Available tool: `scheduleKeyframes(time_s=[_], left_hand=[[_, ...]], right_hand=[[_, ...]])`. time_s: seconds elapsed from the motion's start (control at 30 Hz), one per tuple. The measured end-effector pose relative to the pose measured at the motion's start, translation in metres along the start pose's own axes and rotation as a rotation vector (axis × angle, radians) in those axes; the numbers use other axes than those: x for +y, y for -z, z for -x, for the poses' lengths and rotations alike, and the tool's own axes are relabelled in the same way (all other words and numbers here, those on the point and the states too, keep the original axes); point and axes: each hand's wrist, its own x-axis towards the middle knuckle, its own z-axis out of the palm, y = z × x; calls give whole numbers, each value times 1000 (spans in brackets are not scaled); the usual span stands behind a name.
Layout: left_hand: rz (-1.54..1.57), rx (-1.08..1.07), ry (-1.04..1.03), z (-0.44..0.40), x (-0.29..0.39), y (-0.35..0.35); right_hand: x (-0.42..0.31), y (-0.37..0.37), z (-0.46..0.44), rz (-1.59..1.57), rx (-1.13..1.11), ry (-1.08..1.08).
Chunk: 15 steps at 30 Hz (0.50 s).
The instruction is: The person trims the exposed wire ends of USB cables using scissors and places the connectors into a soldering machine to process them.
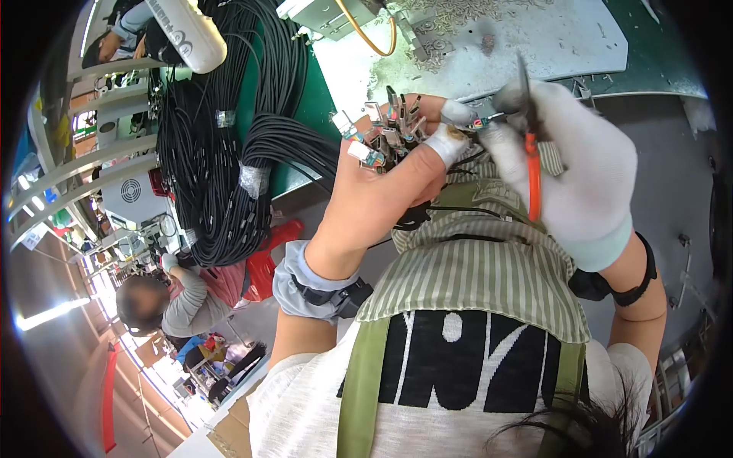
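Note:
My left hand (382, 191) is closed around a bunch of black cable ends with metal plug connectors (393, 133), several of which fan out above the palm. White coverings wrap its thumb and index fingertip, which pinch one cable end with small coloured wires (481, 122). My right hand (576, 160), in a white glove, grips an orange-handled tool (533, 179) with a dark pointed metal tip upward. Its exact kind is unclear. The right thumb and fingertips meet close to that same cable end. Some black cable hangs below my left hand, across the striped apron (473, 282).
Thick bundles of black cable (206, 168) hang over the green table edge at left. A white board (489, 46) carries many small metal bits, beside a machine (328, 15) with a yellow hose. Another person (183, 298) works at lower left, near a red stool (263, 263).

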Motion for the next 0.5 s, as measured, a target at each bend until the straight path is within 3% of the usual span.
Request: scheduleKeyframes(time_s=[0.07, 0.17, 0.27, 0.4, 0.5], left_hand=[[-75, 28, 18, 2, 1, -1], [-342, 225, -218, -1, -6, -14], [-394, 216, -212, -1, -7, -15], [-413, 236, -248, -5, -12, -19], [-405, 245, -254, -6, -12, -19]], right_hand=[[3, 2, -2, 67, -1, 82], [5, 9, -5, 217, 11, 229], [-1, 16, -3, 345, -50, 296], [1, 11, 10, 238, -238, 127], [1, 4, 14, 121, -250, 48]])
